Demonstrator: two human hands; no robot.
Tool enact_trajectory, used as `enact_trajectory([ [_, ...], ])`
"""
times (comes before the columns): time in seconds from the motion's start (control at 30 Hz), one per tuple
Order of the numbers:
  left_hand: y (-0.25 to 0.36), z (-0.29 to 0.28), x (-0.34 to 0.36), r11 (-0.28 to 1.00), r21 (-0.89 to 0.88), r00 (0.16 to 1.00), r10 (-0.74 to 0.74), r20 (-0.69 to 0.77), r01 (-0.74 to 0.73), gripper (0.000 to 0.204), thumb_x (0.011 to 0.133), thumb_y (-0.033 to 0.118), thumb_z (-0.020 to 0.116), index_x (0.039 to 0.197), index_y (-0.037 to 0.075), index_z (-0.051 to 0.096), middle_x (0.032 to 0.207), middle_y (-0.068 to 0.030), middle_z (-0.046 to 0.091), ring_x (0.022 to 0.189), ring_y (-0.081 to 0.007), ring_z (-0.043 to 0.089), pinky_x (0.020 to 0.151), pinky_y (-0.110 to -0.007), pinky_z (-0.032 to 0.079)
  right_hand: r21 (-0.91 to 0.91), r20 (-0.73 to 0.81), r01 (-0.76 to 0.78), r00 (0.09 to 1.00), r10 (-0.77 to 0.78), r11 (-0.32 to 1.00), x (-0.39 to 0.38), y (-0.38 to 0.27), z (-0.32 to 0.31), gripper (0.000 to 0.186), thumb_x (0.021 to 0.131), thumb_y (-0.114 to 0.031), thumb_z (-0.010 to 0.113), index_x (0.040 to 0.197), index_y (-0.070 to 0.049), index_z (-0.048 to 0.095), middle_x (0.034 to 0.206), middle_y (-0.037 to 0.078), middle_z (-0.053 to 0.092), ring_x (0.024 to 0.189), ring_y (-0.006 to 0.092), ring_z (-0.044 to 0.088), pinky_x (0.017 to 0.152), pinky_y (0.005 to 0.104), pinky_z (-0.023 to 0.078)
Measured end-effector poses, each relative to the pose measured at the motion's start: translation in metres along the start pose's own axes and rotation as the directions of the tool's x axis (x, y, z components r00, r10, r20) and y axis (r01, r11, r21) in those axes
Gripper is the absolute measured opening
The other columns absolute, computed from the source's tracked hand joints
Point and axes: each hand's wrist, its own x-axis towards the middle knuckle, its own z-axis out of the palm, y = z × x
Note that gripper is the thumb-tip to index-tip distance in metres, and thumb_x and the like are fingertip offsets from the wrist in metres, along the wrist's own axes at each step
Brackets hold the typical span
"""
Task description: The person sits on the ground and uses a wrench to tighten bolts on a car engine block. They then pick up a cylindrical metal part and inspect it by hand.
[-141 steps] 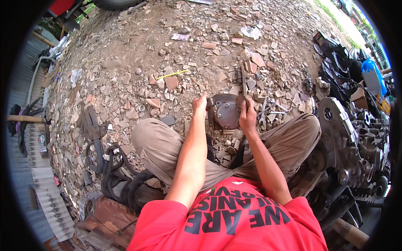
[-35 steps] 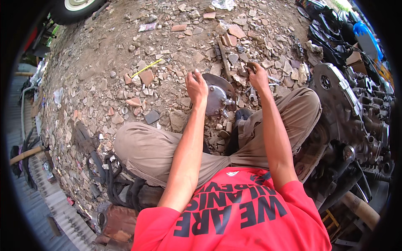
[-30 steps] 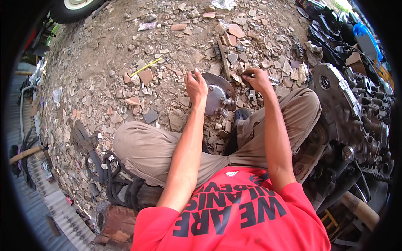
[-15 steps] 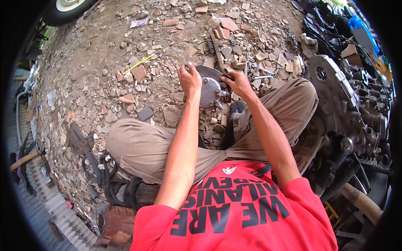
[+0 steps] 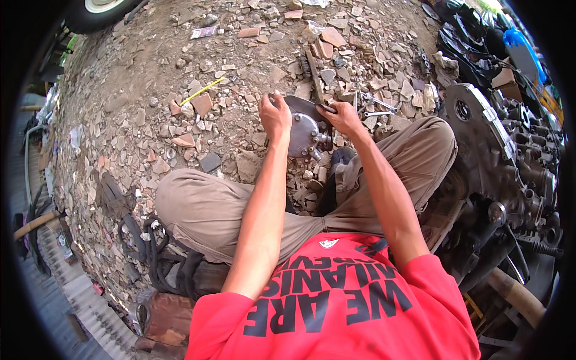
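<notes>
Between my hands is a grey, rounded metal housing [image 5: 303, 138] with several bolts and a short fitting at its lower right. A dark, flat, curved-edged metal piece [image 5: 300, 105] lies across its top. My left hand [image 5: 276, 118] is closed at the upper left edge of the housing; its fingertips point away from me and the grip is partly hidden. My right hand [image 5: 345, 119] pinches the narrow dark end of the flat piece at the housing's upper right. Whether that piece is separate from the housing is hard to tell.
Broken tile and stones cover the ground [image 5: 132, 114]. Wrenches [image 5: 379, 113] lie beyond my right hand, near a wooden stick [image 5: 314, 75]. A yellow strip [image 5: 201, 90] is at left. A large engine [image 5: 510, 144] stands at right; black hoses [image 5: 159, 258] lie by my left knee.
Both hands keep nearly the same place on the housing. The dark flat piece has shifted slightly against it, and the whole view has moved a little.
</notes>
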Motion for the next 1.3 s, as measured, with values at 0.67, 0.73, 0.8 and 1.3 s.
enact_trajectory([
  [0.67, 0.001, -0.004, -0.001, 0.999, 0.051, 0.995, -0.008, 0.101, 0.002, 0.052, 0.092, 0.027, 0.059, 0.126, -0.012, 0.052, 0.126, -0.0303, 0.055, 0.118, -0.0416, 0.055, 0.103, -0.044, 0.045, -0.048, -0.022, -0.003, 1.0, 0.002, 0.999, 0.001, -0.009, 0.004, 0.042, 0.086, -0.045, 0.07, 0.103, -0.008, 0.075, 0.082, 0.017, 0.072, 0.077, 0.0224, 0.069, 0.073, 0.0377, 0.052],
  [0.73, -0.01, 0.007, 0.0, 0.996, 0.051, 0.997, 0.069, -0.041, -0.067, 0.046, 0.087, 0.03, 0.065, 0.113, -0.008, 0.06, 0.108, -0.0258, 0.063, 0.102, -0.0403, 0.062, 0.091, -0.046, 0.047, 0.107, 0.127, 0.037, 0.991, -0.05, 0.994, 0.006, 0.008, -0.006, 0.041, 0.085, -0.043, 0.071, 0.104, -0.007, 0.074, 0.083, 0.017, 0.072, 0.078, 0.0222, 0.069, 0.073, 0.0376, 0.052],
  [0.8, -0.008, 0.011, 0.0, 0.996, 0.045, 0.996, 0.079, -0.034, -0.077, 0.046, 0.087, 0.03, 0.066, 0.112, -0.008, 0.06, 0.108, -0.0257, 0.063, 0.102, -0.0404, 0.062, 0.091, -0.046, 0.047, 0.111, 0.196, 0.278, 0.935, -0.295, 0.954, 0.013, 0.03, -0.017, 0.039, 0.082, -0.037, 0.074, 0.109, -0.009, 0.073, 0.088, 0.015, 0.073, 0.081, 0.0235, 0.07, 0.076, 0.0378, 0.052],
  [1.3, 0.007, -0.006, -0.002, 0.998, 0.064, 0.997, -0.013, 0.079, 0.008, 0.051, 0.088, 0.023, 0.061, 0.126, -0.01, 0.052, 0.126, -0.0301, 0.055, 0.117, -0.0414, 0.056, 0.103, -0.044, 0.044, -0.044, 0.07, -0.087, 0.994, 0.09, 0.995, 0.007, -0.002, -0.007, 0.035, 0.085, -0.041, 0.07, 0.099, -0.01, 0.077, 0.074, 0.021, 0.069, 0.066, 0.0276, 0.067, 0.068, 0.0384, 0.054],
])
